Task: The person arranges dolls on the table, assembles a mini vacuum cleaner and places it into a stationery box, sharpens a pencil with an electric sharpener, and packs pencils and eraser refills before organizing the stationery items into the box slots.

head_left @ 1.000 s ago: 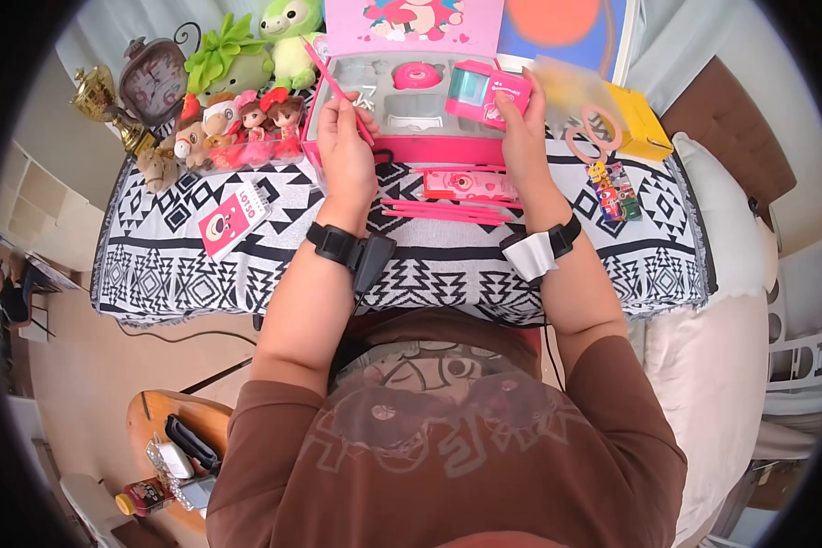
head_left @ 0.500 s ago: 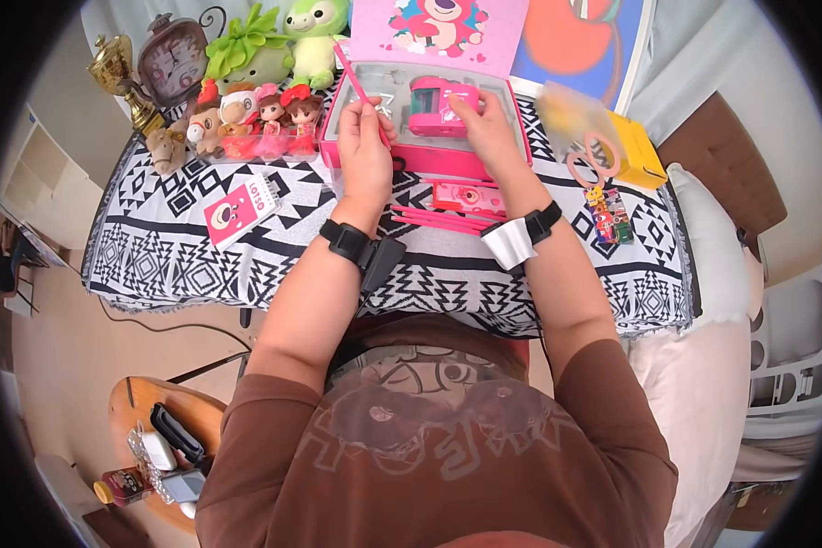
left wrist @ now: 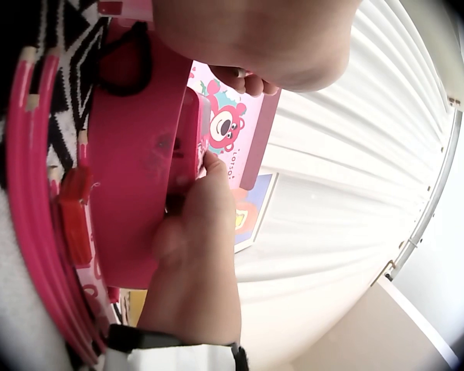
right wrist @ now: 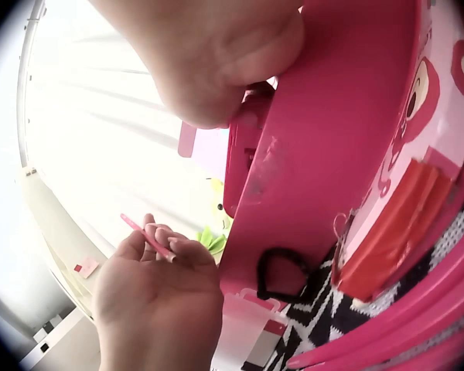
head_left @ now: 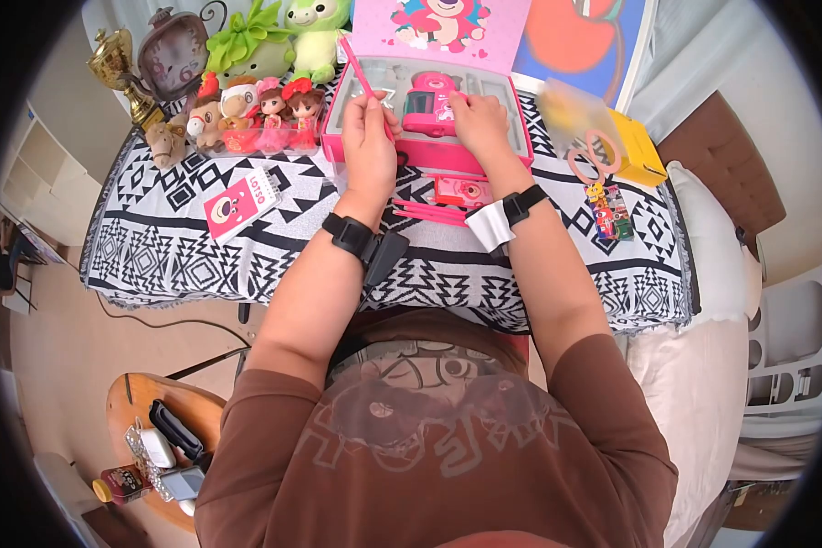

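My left hand (head_left: 370,137) pinches a slim pink pencil (head_left: 354,66), which slants up and to the left above the front of the open pink gift box (head_left: 457,163). The same pencil (right wrist: 149,238) lies across the fingers in the right wrist view. My right hand (head_left: 484,126) holds a pink pencil sharpener (head_left: 420,121) with a teal see-through window by its right side, over the box's grey insert. A round pink item (head_left: 434,80) sits in the insert behind it. From the left wrist view, the box wall partly hides the sharpener (left wrist: 192,127).
Several pink pencils (head_left: 429,213) and a bear-printed pink pack (head_left: 463,190) lie before the box. A LOTSO notepad (head_left: 240,210) rests at left, with dolls (head_left: 288,119) and a trophy (head_left: 114,68) behind. At right stand a yellow box (head_left: 637,151) and pinkish rings (head_left: 594,157).
My right hand has brought the sharpener leftward and lower over the box, nearer the pencil. The left hand keeps its pinch on the pencil. The head view has shifted slightly.
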### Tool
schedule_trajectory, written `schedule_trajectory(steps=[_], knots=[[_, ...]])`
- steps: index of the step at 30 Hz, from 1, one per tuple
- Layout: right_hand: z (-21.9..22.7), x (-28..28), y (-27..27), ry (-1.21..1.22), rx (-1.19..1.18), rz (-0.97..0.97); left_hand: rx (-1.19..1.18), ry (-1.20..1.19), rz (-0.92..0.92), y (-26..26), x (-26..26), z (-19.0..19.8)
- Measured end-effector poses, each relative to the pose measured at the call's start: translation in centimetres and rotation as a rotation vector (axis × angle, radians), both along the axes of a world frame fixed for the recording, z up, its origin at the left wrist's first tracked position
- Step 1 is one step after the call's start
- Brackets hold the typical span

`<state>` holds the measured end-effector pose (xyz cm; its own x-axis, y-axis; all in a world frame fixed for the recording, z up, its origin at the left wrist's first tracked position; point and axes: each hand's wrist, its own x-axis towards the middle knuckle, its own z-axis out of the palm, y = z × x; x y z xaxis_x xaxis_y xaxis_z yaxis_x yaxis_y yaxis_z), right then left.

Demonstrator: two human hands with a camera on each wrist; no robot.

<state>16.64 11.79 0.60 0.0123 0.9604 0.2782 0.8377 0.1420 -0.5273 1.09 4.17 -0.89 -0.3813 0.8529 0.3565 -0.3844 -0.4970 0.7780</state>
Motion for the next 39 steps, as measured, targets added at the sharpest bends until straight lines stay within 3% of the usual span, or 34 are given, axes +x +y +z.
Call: schedule_trajectory(steps=[21, 23, 27, 30, 32, 33, 35, 36, 38, 39], knots=[[-0.5, -0.7, 0.8, -0.172, -0.045, -0.083, 0.011, 0.027, -0.013, 0.0, 0.1, -0.1], [-0.9, -0.9, 0.6, -0.172, 0.079, -0.094, 0.008, 0.031, -0.009, 0.0, 0.1, -0.2], [-0.7, -0.5, -0.1, -0.089, 0.089, -0.083, 0.008, 0.042, -0.006, 0.0, 0.2, -0.2], [-1.6, 0.3, 0.2, -0.008, 0.298, -0.016, 0.013, 0.019, -0.017, 0.1, 0.3, -0.2], [-2.4, 1.9, 0.8, 0.363, 0.373, 0.247, 0.013, 0.006, -0.029, 0.1, 0.2, -0.2], [-1.7, 2.3, 0.0, 0.363, 0.374, 0.244, 0.01, 0.022, -0.019, 0.0, 0.2, -0.2], [-0.1, 3.7, -2.5, 0.43, 0.064, 0.426, 0.006, 0.035, -0.013, 0.0, 0.4, -0.2], [0.8, 4.3, -3.8, 0.429, 0.063, 0.422, -0.004, 0.034, -0.014, 0.0, 0.4, -0.2], [2.2, 5.4, -6.1, 0.092, -0.156, 0.546, -0.015, 0.035, -0.02, -0.1, 0.5, -0.2], [2.6, 5.8, -7.0, 0.094, -0.157, 0.541, -0.021, 0.05, -0.023, -0.1, 0.5, -0.1]])
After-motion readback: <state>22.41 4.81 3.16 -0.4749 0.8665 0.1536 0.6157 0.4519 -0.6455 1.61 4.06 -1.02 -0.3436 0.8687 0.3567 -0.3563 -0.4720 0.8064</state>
